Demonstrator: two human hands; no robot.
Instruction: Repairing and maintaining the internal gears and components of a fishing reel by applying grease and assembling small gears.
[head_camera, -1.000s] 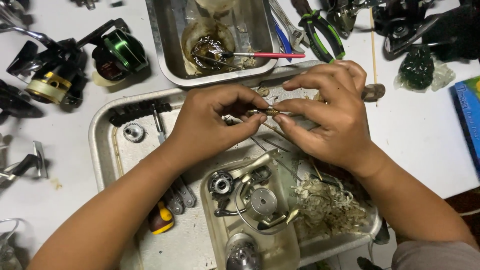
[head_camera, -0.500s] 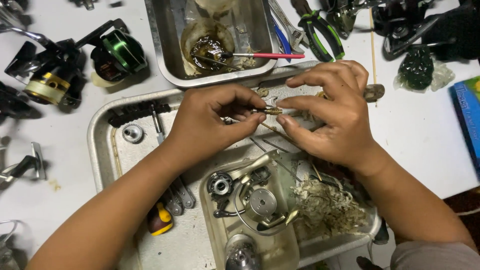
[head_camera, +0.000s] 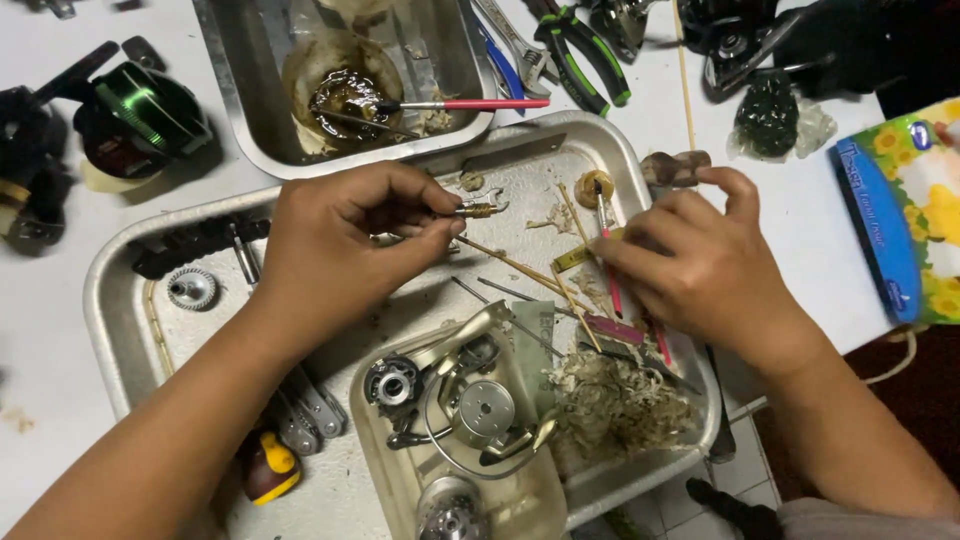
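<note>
Head view: left hand (head_camera: 340, 245) fingers pinching small brass part (head_camera: 478, 209), right hand (head_camera: 700, 270) fingers clasping red-handled brush (head_camera: 606, 250) over tray (head_camera: 110, 300)

White worktable (head_camera: 60, 330), tiled floor (head_camera: 745, 455)

Three metal trays (head_camera: 120, 300) sat on the counter (head_camera: 60, 420): two large, one small. Two hands (head_camera: 340, 250) worked above them. There were two red-handled brushes (head_camera: 470, 104), one green reel (head_camera: 150, 110), one pair of pliers (head_camera: 585, 60), one tissue box (head_camera: 900, 210).

Bright, even overhead light; soft shadows
</note>
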